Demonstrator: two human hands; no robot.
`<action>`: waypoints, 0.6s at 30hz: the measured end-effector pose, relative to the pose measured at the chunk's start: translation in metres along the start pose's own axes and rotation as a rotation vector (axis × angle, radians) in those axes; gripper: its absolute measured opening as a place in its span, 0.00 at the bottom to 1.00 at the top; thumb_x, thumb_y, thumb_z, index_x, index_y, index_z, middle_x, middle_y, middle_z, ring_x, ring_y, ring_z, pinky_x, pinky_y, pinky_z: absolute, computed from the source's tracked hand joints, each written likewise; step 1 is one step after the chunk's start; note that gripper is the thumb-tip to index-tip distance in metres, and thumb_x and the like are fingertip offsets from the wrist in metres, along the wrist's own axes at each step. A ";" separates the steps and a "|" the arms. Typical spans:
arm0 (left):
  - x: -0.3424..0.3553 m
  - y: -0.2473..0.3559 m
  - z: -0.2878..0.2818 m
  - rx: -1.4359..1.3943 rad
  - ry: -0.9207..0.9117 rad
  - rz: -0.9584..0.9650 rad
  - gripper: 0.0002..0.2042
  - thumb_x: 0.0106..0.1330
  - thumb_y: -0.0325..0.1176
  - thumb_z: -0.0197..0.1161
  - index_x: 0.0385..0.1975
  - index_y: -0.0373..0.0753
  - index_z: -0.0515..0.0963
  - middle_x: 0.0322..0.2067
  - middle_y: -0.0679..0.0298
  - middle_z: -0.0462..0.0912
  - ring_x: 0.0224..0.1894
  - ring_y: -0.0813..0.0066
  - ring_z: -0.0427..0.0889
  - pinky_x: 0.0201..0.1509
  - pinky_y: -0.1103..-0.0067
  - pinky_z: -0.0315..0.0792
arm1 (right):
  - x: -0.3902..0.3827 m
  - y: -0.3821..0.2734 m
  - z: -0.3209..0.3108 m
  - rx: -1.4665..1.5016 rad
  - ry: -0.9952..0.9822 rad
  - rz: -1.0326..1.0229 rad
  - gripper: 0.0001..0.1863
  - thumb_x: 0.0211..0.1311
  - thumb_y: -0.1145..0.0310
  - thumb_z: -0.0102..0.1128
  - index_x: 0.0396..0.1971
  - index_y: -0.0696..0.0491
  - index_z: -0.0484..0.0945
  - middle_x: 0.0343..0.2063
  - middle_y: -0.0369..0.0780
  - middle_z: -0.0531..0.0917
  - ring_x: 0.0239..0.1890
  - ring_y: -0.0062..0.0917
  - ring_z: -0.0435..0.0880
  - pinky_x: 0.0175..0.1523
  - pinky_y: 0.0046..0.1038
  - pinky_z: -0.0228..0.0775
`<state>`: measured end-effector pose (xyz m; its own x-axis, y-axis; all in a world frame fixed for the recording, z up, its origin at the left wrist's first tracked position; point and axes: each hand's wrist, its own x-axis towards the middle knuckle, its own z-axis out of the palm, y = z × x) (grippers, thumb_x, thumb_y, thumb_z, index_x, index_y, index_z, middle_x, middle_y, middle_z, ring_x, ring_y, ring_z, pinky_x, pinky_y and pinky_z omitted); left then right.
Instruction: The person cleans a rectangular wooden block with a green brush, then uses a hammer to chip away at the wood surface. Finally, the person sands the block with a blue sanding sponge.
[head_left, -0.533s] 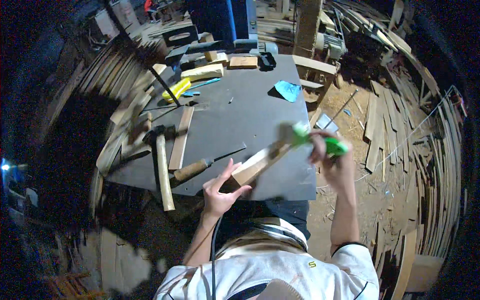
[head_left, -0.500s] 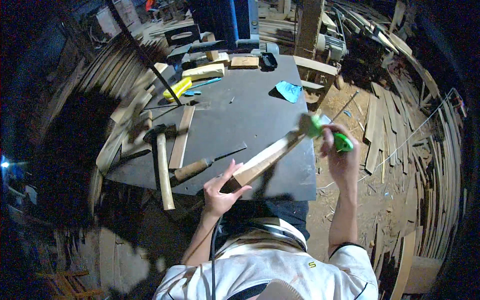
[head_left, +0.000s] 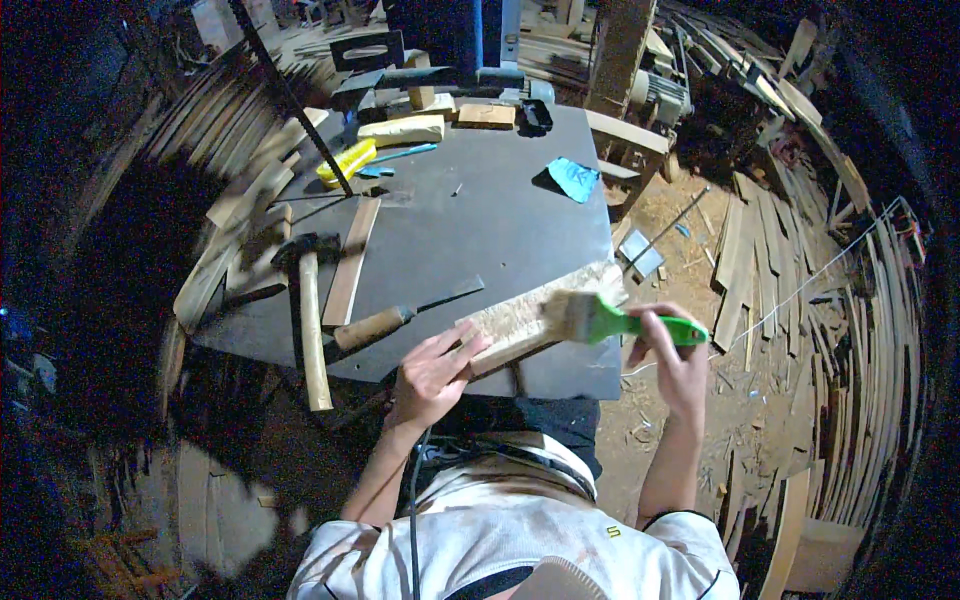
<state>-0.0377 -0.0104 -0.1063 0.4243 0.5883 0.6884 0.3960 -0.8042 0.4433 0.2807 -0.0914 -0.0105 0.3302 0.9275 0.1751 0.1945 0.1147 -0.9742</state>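
My left hand (head_left: 432,378) grips the near end of a pale wooden block (head_left: 515,308), fingers on its rough upper face. The block is held slantwise over the front of the dark tabletop. In my right hand (head_left: 680,365) is a paintbrush (head_left: 600,318) with a green handle, its bristles against the block's upper face near the far half. Just beyond my left hand lies a chisel (head_left: 380,325) with a wooden handle. A hammer (head_left: 314,340) rests to its left, handle sticking past the table's front edge.
A toothed blade (head_left: 300,110) rises slanting from the dark table (head_left: 480,225). Around it lie a wood strip (head_left: 352,265) and a yellow object (head_left: 346,163). A blue sheet piece (head_left: 573,179) sits at the right edge. Stacked boards (head_left: 765,235) cover the floor right.
The block has been turned so its broad rough face shows upward. The brush has moved left and down from the block's far end onto that face. My left hand has shifted its fingers on top.
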 end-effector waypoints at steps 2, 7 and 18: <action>-0.002 0.001 -0.005 -0.013 -0.050 -0.013 0.36 0.43 0.21 0.79 0.60 0.46 0.84 0.58 0.52 0.86 0.56 0.52 0.87 0.58 0.64 0.81 | 0.010 0.007 -0.011 0.058 0.151 -0.064 0.12 0.77 0.66 0.60 0.42 0.59 0.86 0.30 0.36 0.87 0.23 0.15 0.81 0.28 0.20 0.73; 0.000 0.003 -0.011 -0.065 -0.104 -0.047 0.35 0.47 0.30 0.84 0.61 0.46 0.84 0.61 0.53 0.84 0.59 0.53 0.85 0.62 0.64 0.79 | -0.006 -0.003 0.011 -0.006 -0.042 -0.057 0.08 0.76 0.70 0.61 0.42 0.58 0.86 0.26 0.35 0.85 0.22 0.16 0.81 0.29 0.20 0.74; 0.005 0.014 -0.005 -0.077 -0.044 -0.173 0.46 0.47 0.35 0.86 0.70 0.37 0.73 0.67 0.53 0.79 0.64 0.54 0.82 0.68 0.65 0.76 | 0.009 0.010 0.010 -0.061 0.037 -0.034 0.10 0.75 0.67 0.64 0.42 0.59 0.85 0.26 0.35 0.85 0.21 0.15 0.79 0.25 0.21 0.70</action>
<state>-0.0347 -0.0191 -0.0940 0.3915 0.7201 0.5728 0.4033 -0.6938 0.5966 0.2760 -0.0781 -0.0203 0.3563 0.9094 0.2145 0.2617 0.1233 -0.9573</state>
